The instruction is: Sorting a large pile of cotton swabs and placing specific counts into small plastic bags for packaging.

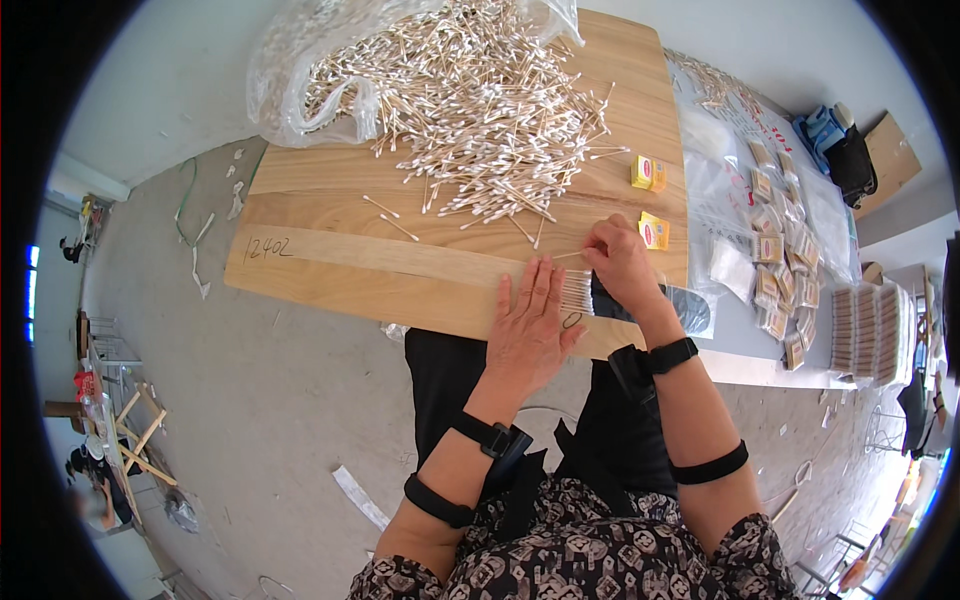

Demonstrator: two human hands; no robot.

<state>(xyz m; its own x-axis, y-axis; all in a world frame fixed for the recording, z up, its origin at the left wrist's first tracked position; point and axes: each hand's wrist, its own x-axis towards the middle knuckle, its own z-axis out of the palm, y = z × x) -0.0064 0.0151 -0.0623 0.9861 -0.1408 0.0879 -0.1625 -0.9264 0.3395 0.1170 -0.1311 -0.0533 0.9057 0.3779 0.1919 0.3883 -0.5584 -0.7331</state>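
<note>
My left hand point(527, 325) lies flat on the wooden board near its front edge, fingers stretched out. Its palm side covers the left end of a neat row of cotton swabs point(577, 290) laid side by side. Just beyond that row, my right hand point(622, 262) pinches a single cotton swab point(570, 254) by its right end. A black flat piece point(606, 300), partly under my right hand, borders the row on the right. Farther back, a large heap of loose cotton swabs point(490, 110) spills out of a clear plastic bag point(285, 85).
Two stray swabs point(392, 218) lie left of the heap. Two small yellow boxes or cards, one farther back point(648, 173) and one nearer point(654, 231), sit at the right. A side table holds many packed swab packets point(775, 250) and stacked bundles point(872, 333).
</note>
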